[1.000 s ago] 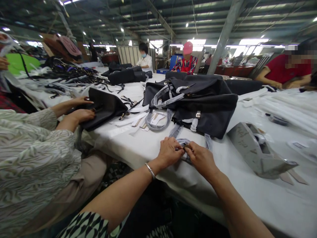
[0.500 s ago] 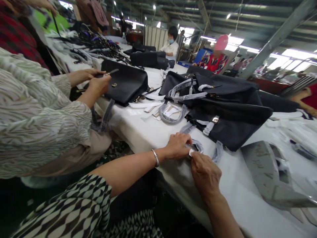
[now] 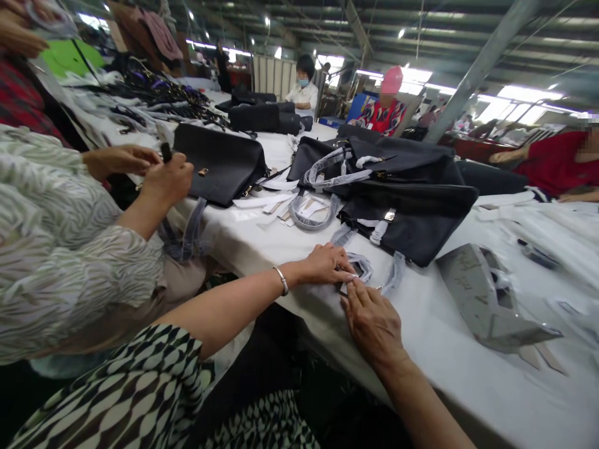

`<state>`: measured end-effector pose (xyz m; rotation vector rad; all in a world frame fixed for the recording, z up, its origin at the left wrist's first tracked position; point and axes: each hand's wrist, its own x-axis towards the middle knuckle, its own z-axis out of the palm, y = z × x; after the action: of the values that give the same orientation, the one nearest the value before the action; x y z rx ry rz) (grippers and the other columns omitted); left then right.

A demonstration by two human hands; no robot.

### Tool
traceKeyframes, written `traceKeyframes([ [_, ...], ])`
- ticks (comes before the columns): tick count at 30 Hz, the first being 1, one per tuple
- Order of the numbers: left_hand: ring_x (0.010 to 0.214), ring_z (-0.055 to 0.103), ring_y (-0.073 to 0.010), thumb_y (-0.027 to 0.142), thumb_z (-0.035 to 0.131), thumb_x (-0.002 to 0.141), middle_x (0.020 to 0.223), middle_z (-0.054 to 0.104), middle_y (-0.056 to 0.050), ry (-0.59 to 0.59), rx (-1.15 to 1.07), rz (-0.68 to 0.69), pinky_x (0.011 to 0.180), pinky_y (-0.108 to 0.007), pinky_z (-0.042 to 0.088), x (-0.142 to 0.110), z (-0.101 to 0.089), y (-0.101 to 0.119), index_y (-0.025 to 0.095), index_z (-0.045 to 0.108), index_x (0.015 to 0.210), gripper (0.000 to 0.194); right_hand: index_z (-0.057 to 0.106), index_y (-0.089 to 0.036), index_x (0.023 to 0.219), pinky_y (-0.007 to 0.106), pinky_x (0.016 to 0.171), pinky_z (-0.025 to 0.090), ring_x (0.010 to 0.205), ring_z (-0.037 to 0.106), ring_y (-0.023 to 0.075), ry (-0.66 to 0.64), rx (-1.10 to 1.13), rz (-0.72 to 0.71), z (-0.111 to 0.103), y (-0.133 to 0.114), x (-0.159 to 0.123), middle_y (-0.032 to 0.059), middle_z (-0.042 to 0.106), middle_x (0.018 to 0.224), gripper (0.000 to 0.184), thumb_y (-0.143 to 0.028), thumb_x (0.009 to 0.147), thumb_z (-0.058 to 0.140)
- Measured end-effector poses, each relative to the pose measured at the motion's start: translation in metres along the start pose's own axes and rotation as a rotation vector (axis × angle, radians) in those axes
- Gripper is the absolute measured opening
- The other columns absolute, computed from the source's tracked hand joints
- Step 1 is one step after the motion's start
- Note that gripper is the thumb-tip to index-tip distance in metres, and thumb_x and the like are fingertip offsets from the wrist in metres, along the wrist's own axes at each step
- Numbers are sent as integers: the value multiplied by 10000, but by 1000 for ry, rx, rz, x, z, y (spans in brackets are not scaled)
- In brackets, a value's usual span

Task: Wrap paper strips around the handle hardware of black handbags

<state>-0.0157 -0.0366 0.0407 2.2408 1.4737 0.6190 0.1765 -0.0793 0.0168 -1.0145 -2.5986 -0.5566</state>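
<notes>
- Wrapped strap point(image 3: 366, 268): looped on the desk point(image 3: 262, 240), just on the near side of the black bag point(image 3: 412, 218).
- Left hand point(image 3: 327, 265), nearer the bag, pinches it.
- Right hand point(image 3: 372, 318) touches; grip unclear.

We are in a large, open hall beneath a dark, ribbed ceiling point(image 3: 299, 25). Small lamps point(image 3: 401, 33) glow overhead, and bright windows point(image 3: 531, 95) line the far side. To the right, a grey pillar point(image 3: 482, 72) appears slanted. A pale, panelled screen point(image 3: 274, 78) stands beyond our long, white-covered tabletop point(image 3: 491, 399). The floor point(image 3: 19, 393) is dark.
</notes>
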Motion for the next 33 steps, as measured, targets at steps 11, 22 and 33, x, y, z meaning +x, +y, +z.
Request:
traceKeyframes([
  [11, 905, 486, -230, 451, 667, 824, 828, 627, -49, -75, 406, 351, 820, -355, 293, 5, -19, 14, 202, 691, 791, 253, 705, -203, 1092, 434, 1031, 443, 1179, 535, 256, 113, 327, 46, 4, 14, -20, 84, 556, 1364, 262, -213, 945, 488],
  [22, 1041, 481, -248, 372, 619, 875, 1037, 612, -49, 3, 318, 405, 939, -390, 331, 9, 8, -22, 229, 640, 1047, 225, 715, -178, 974, 403, 960, 448, 1016, 609, 234, 716, 243, 828, -81, 166, -61, 100, 701, 1022, 225, -300, 897, 541],
  [33, 1001, 482, -267, 374, 581, 891, 970, 594, -70, 101, 362, 346, 925, -416, 359, 12, 22, -20, 198, 636, 971, 200, 610, -127, 570, 222, 567, 436, 538, 540, 96, -82, 686, 1285, -73, 255, -44, -4, 595, 556, 270, -205, 819, 678],
])
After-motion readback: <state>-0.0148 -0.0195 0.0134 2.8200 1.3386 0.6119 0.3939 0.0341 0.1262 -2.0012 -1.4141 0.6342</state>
